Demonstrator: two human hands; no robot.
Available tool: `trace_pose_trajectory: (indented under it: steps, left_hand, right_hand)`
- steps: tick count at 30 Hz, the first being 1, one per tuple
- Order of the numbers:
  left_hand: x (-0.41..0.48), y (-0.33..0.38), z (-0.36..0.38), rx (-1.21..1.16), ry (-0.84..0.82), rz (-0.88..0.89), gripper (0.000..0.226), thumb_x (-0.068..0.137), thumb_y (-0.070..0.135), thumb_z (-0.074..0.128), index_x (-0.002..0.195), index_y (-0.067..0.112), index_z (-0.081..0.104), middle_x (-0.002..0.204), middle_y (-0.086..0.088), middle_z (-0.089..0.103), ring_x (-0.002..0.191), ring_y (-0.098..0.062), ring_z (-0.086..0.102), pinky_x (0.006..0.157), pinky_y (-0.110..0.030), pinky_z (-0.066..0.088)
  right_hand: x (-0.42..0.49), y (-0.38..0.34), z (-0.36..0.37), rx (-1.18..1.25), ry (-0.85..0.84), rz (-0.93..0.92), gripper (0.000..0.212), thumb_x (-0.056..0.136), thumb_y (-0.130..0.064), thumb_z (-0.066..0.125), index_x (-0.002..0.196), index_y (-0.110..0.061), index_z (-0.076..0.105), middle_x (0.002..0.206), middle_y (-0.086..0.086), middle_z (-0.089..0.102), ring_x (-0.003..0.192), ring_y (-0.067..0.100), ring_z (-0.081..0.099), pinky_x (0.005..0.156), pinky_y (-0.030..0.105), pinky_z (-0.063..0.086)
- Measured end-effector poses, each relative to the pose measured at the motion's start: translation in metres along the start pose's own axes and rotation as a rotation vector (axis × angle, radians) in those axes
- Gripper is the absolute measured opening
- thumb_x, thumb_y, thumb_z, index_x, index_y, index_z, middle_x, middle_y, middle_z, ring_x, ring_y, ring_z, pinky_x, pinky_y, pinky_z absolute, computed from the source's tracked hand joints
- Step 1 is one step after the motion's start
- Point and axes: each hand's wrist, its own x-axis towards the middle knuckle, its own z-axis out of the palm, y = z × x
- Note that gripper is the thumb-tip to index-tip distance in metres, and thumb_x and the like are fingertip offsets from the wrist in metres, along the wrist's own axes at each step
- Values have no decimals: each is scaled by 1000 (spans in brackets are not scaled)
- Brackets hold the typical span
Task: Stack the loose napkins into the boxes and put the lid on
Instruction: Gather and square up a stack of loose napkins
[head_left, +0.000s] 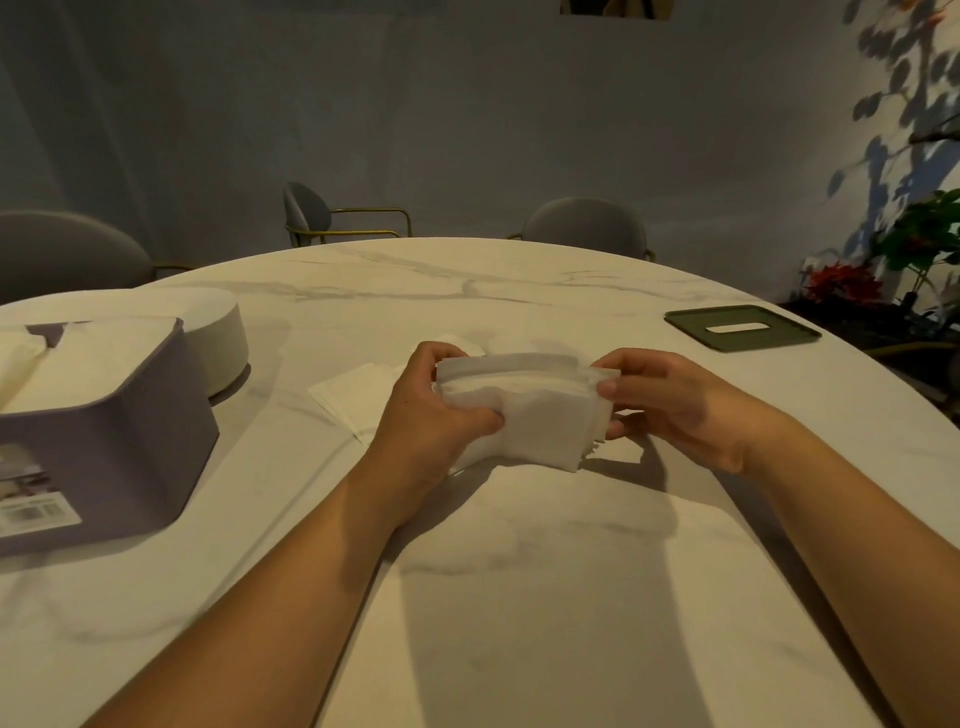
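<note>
1. The stack is held only at its two ends, so its unsupported middle could sag or fan open; thin sheets would then likely slide out onto the desk
2. Sheet edges already stick out unevenly at the stack's near right corner, where the hold looks lightest. A loosened pinch there would probably let the lower sheets drop first
3. The box stands well to the left of the stack. If the stack is carried there while uneven, its corners may catch the box rim and crumple
4. The lid lies flat at the far right, well apart from the box. A reach for it with napkins in hand could scatter them
5. More loose napkins lie on the desk just behind the left hand and could be brushed aside by a careless move
6. The fingers of the left hand curl over the stack's left end, with the thumb pressed on its near face. The right hand pinches the right end between the thumb above and the fingers below
7. The stack is white, soft and many-layered. It is held in mid-scene just above the desk, its far edge bowed upward and its near face smooth
8. The box is lilac with rounded corners and a label on its near side, and pale paper shows at its top. Whether it is already full cannot be told
</note>
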Motion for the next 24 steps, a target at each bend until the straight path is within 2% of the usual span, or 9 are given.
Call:
trace_pose_trajectory:
  steps: [3,6,11,13,17,20,24]
  left_hand:
    - [0,1,0,13,1,-12,58,71,-8,71,110,29,49,108,0,55,96,-18,56,75,-29,52]
    - [0,1,-1,11,0,-8,62,71,-9,71,115,28,49,113,-2,54,106,-24,55,82,-33,52]
    - [2,-1,-2,-2,9,-21,63,70,-8,73,117,27,50,114,-5,55,107,-27,56,85,-35,52]
    - [2,0,-1,6,10,-18,63,70,-7,74,117,28,50,114,-6,55,106,-28,56,85,-36,53]
    - [4,-2,-2,-4,7,-14,60,72,-7,72,110,33,51,112,-5,57,105,-28,58,88,-40,53]
    - [5,-4,-2,-8,7,-13,58,72,-8,71,104,36,52,111,-7,58,105,-29,59,90,-44,53]
    - [6,-5,-1,-6,9,-5,57,71,-8,71,105,34,52,111,-8,59,104,-28,59,86,-39,54]
  right_hand:
    - [-1,2,0,-99,36,13,17,85,-10,64,101,-13,69,100,8,71,92,28,66,81,31,56]
    - [1,3,2,-76,116,12,13,85,-13,65,96,-14,72,99,7,73,91,29,69,85,38,56]
    - [-3,-1,2,-48,116,-39,15,92,-21,56,90,-20,71,91,-2,74,87,22,68,77,30,56]
    - [-4,-3,2,-42,164,-75,14,93,-23,54,90,-25,68,90,-6,73,89,20,67,79,29,55]
    - [-3,-6,0,35,225,-86,15,96,-22,50,95,-23,66,103,0,68,100,24,64,88,36,53]
    - [-2,-5,2,41,186,-57,11,94,-22,53,94,-28,63,101,-3,67,98,23,63,78,32,55]
    - [-4,-4,5,-59,157,-38,16,88,-15,61,91,-30,63,96,-7,69,88,19,64,66,25,56]
